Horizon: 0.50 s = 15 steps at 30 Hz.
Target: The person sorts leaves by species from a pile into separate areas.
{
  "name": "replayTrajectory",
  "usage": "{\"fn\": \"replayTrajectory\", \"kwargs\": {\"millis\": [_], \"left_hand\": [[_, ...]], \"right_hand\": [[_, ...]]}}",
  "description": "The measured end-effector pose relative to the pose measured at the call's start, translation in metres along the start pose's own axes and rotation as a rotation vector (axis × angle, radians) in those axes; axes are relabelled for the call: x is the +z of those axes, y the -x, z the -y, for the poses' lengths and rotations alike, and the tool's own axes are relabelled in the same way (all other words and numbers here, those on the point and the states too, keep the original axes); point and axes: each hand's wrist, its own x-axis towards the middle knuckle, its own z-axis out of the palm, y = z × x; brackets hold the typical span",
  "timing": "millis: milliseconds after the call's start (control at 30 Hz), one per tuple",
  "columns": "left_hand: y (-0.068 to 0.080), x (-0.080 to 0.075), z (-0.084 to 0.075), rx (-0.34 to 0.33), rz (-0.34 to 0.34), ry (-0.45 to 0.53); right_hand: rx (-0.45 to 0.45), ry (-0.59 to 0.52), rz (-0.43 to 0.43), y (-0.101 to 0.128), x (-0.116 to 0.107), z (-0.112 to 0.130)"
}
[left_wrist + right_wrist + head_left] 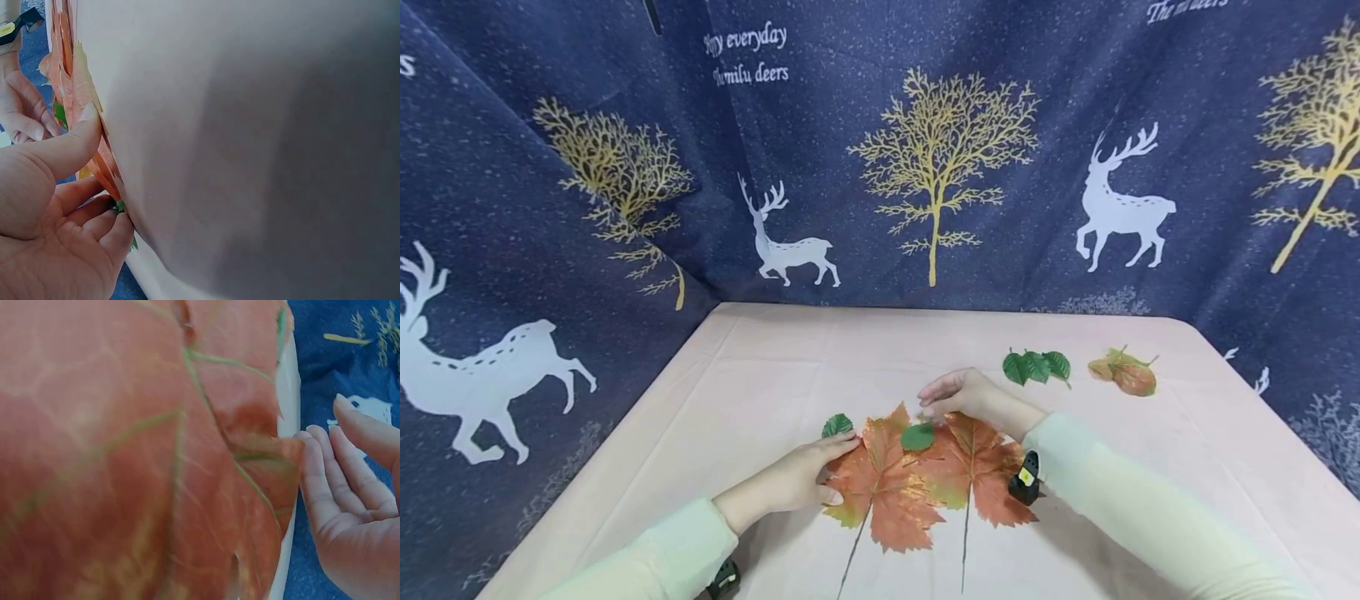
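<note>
Two large orange-red maple leaves lie side by side on the table, the left maple leaf (880,479) overlapping the right maple leaf (977,458). My left hand (801,475) rests at the left edge of the left one, fingertips on its upper lobe and thumb lower down. In the left wrist view the thumb of that hand (56,206) touches the leaf's edge. A small green leaf (917,437) lies on top where the maple leaves meet. Just above it hovers my right hand (973,396), and the right wrist view shows its thumb apart from the extended fingers, nothing between them.
Another green leaf (837,426) lies behind the left fingertips. Several green leaves (1036,367) sit in a row at the back right, beside a small pile of brownish-orange leaves (1126,372). A dark blue curtain (820,150) hangs behind the pale table (760,358).
</note>
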Motion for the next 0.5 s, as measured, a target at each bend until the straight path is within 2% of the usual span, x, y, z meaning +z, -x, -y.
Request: {"fn": "replayTrajectory", "kwargs": {"millis": [100,233,500], "left_hand": [[0.000,0.000,-0.001,0.000,0.001,0.004],[0.002,0.000,-0.001,-0.005,0.002,0.007],[0.001,0.001,0.001,-0.001,0.003,0.010]], "right_hand": [[-0.039,0.047,0.035,0.000,0.006,-0.001],[-0.062,0.049,0.078,0.001,0.012,-0.005],[-0.052,0.108,0.082,-0.002,0.019,-0.010]]}}
